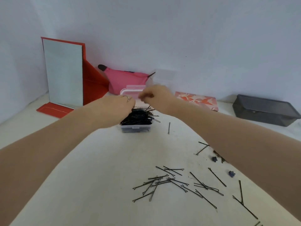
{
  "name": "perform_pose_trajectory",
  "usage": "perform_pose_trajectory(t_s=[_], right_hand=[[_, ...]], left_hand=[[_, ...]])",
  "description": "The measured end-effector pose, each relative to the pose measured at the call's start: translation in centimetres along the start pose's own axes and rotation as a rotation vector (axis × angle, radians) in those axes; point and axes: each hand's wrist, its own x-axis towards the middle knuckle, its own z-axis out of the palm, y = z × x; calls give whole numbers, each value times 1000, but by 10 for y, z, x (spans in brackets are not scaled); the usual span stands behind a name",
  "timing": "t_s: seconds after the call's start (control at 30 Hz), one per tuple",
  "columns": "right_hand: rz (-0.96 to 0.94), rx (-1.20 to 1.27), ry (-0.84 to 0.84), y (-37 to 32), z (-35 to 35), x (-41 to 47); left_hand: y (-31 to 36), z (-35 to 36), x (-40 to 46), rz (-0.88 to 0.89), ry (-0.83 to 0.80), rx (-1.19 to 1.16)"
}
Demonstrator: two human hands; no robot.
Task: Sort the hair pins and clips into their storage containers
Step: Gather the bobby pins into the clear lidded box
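Observation:
A clear plastic box (pixel 136 127) heaped with black hair pins (pixel 138 117) stands mid-table, its pink-rimmed lid (pixel 130 91) open behind it. My left hand (pixel 119 103), a ring on one finger, reaches down with curled fingers whose tips are buried in the heap. Just above the box's far side is my right hand (pixel 155 95), blurred, fingers curled, with a small dark spot at the fingertips. One pin juts up from the heap below it. Several loose hair pins (pixel 179 183) lie scattered at the near right. Two small dark flower clips (pixel 231 173) lie beside my right forearm.
A red-framed standing mirror (pixel 63 72) is at the back left, with a pink pouch (pixel 125 80) next to it. A floral pink case (pixel 197 101) and a closed dark grey box (pixel 263 110) sit at the back right. A single pin (pixel 169 128) lies right of the clear box.

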Motion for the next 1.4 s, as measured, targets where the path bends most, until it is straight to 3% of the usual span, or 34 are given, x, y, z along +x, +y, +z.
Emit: perform_pose_trajectory(t_s=[0.17,0.3,0.53,0.63,0.7,0.87,1.0,1.2,1.4], right_hand=[[293,234,157,36,2,-20],[438,443,184,40,22,-37],[619,952,187,14,44,-42],[558,852,251,2,47,-46],[471,734,293,-8,47,-51],[358,668,281,-26,47,-57],[353,654,296,-30,49,-60],[327,687,349,-27,53,-59],[216,399,323,-28,82,-46]], left_hand=[[6,3,14,-53,-31,-171],[13,11,9,-178,81,-431],[44,34,-3,-929,423,-999],[56,38,2,-1313,528,-1368],[58,39,5,-1421,561,-1456],[63,33,10,-1351,581,-1281],[64,31,6,-1365,645,-1286],[66,31,-1,-1227,575,-1089],[81,37,-7,-1089,562,-937]])
